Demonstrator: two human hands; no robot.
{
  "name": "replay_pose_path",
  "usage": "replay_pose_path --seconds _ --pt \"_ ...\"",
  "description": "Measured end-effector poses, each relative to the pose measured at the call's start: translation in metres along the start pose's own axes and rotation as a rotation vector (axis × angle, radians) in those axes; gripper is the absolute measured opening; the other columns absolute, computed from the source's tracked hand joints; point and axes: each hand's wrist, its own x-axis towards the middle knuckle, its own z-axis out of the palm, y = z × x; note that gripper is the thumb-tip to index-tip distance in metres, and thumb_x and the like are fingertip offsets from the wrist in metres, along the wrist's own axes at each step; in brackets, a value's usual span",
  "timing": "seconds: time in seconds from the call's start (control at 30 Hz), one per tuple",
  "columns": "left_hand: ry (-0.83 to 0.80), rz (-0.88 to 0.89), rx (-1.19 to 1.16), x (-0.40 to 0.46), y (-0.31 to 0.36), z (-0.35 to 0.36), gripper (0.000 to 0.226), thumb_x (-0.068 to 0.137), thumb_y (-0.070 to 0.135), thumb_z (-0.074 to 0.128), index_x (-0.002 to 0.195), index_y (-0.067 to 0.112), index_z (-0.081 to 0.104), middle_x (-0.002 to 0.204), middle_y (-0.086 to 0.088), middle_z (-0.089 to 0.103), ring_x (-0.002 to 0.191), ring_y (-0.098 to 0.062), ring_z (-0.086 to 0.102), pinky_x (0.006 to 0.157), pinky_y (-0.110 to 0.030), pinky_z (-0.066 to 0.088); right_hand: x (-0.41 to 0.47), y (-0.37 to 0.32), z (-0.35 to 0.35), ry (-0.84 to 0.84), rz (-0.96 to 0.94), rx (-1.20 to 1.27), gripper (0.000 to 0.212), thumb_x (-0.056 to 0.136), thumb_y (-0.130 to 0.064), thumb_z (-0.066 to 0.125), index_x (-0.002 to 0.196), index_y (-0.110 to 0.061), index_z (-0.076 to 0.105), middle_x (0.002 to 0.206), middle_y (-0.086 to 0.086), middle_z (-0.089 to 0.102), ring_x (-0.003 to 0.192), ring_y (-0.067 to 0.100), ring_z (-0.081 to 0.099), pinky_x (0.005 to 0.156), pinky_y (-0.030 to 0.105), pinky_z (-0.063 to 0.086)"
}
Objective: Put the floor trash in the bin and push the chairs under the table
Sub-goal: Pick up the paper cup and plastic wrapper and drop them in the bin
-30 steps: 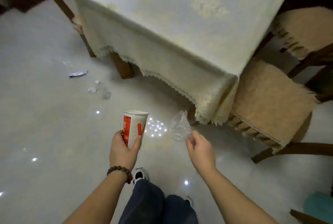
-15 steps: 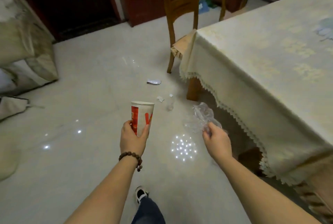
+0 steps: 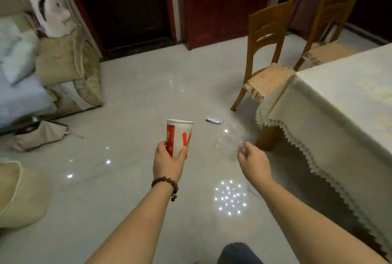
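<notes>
Both forearms stretched fwd over the floor [image 3: 118,210], roughly parallel. Left hand [image 3: 168,163] wrapped round the lower part of a red/white paper cup [image 3: 179,137], thumb on one side, fingers curled on the other; cup upright, mouth up. Beaded bracelet [image 3: 166,185] on left wrist. Right hand [image 3: 253,163] back-up, fingertips pinched on a crumpled clear plastic wrapper [image 3: 230,141]; wrapper sticks out fwd/left of the fingers, blurred, hard to see vs the floor. Both items held off the floor, cup and wrapper near each other but apart.

Just beyond the hands, a flattened silver/white wrapper scrap [image 3: 214,119] lies on the floor, past the cup, near the table corner. Right side: tabletop [image 3: 343,94] w/ cream lace-edged cloth, wooden leg showing below the cloth just beyond the right hand. Past the corner, wooden chair [image 3: 266,55] w/ seat cushion, seat partly behind the cloth edge, back turned away from the table; 2nd chair [image 3: 331,23] farther back, along the table's far side. Left: sofa [image 3: 31,85] w/ cushions. No bin in view.
</notes>
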Motion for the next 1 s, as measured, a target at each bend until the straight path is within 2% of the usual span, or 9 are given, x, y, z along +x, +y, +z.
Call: replay_pose_path --seconds 0.23,0.4,0.57,0.7,0.83,1.0 --pt "0.006 0.014 0.003 0.12 0.013 0.008 0.062 0.08 0.046 0.07 0.127 0.014 0.045 0.117 -0.005 0.057 0.093 -0.017 0.057 0.077 -0.03 0.05 0.107 -0.041 0.047 0.009 -0.009 -0.014 0.013 0.091 -0.026 0.053 0.083 -0.015 0.052 0.074 0.002 0.058 0.068 0.024 0.054 0.062 0.042 0.051" --pt "-0.014 0.056 0.032 0.246 0.04 0.04 0.064 0.082 0.046 0.068 0.13 0.013 0.043 0.12 -0.006 0.055 0.094 -0.015 0.054 0.08 -0.031 0.052 0.228 -0.063 0.084 0.031 0.024 0.028 0.018 0.09 -0.019 0.054 0.075 -0.012 0.046 0.064 0.0 0.048 0.063 0.023 0.048 0.058 0.036 0.041" --pt "-0.06 0.081 0.072 0.385 0.098 0.068 0.063 0.081 0.045 0.069 0.129 0.013 0.043 0.12 -0.006 0.055 0.093 -0.015 0.054 0.078 -0.028 0.05 0.366 -0.099 0.091 0.034 0.075 0.043 0.013 0.091 -0.025 0.053 0.08 -0.017 0.052 0.07 0.003 0.056 0.065 0.023 0.055 0.064 0.044 0.052" --pt "-0.102 0.121 0.05 0.48 0.15 0.087 0.063 0.081 0.044 0.07 0.129 0.015 0.043 0.119 -0.003 0.054 0.093 -0.013 0.053 0.076 -0.025 0.048 0.466 -0.132 0.082 0.079 0.054 0.03 0.012 0.091 -0.023 0.054 0.083 -0.015 0.055 0.074 0.004 0.059 0.067 0.024 0.057 0.063 0.039 0.051" --pt "-0.123 0.151 0.034 0.562 0.187 0.111 0.063 0.08 0.043 0.071 0.129 0.016 0.043 0.12 -0.002 0.054 0.094 -0.012 0.054 0.073 -0.024 0.046 0.55 -0.155 0.08 0.092 0.047 0.043 0.013 0.093 -0.023 0.053 0.083 -0.016 0.052 0.072 0.001 0.056 0.064 0.019 0.054 0.058 0.028 0.041" --pt "-0.158 0.18 0.017 0.681 0.218 0.156 0.063 0.078 0.045 0.073 0.126 0.016 0.045 0.119 -0.003 0.058 0.094 -0.013 0.056 0.075 -0.025 0.048 0.664 -0.171 0.1 0.169 0.058 0.029 0.02 0.09 -0.018 0.055 0.073 -0.012 0.046 0.065 0.004 0.05 0.062 0.027 0.049 0.058 0.037 0.04"
